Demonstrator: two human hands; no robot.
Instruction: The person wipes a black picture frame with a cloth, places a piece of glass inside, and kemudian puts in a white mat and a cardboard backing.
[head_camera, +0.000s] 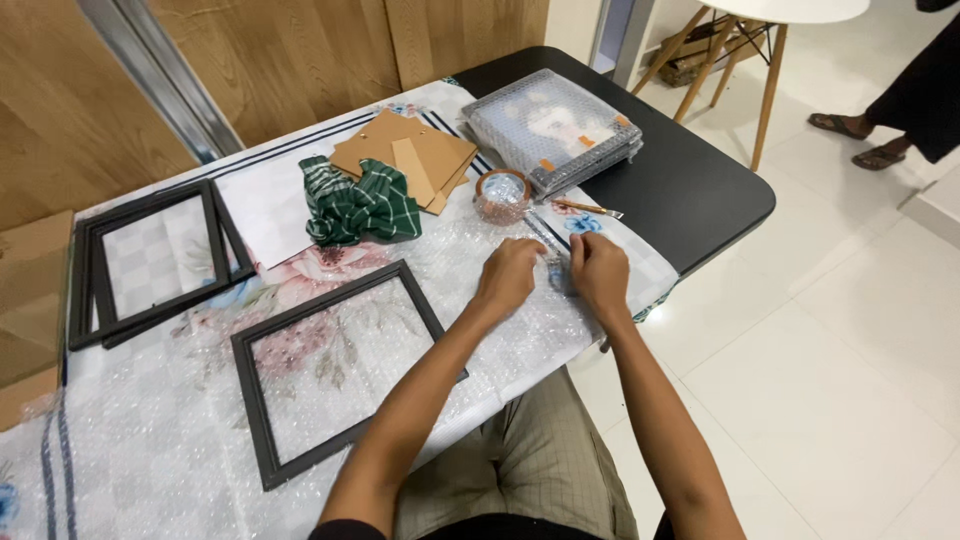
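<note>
My left hand (508, 277) and my right hand (598, 273) rest close together on a sheet of clear bubble wrap (480, 250) spread over the table. Both have their fingers curled and pinch the wrap near its right end. A dark empty picture frame (258, 400) lies flat on the wrap to the left of my hands. A roll of clear tape (502, 195) stands just beyond my hands.
A stack of dark frames (95, 300) lies at the far left. A green checked cloth (360, 205), brown backing boards (425, 150), white paper (265, 205), a bubble-wrapped package (550, 125) and a thin paintbrush (588, 209) lie further back. Another person's sandalled feet (850, 140) stand at the upper right.
</note>
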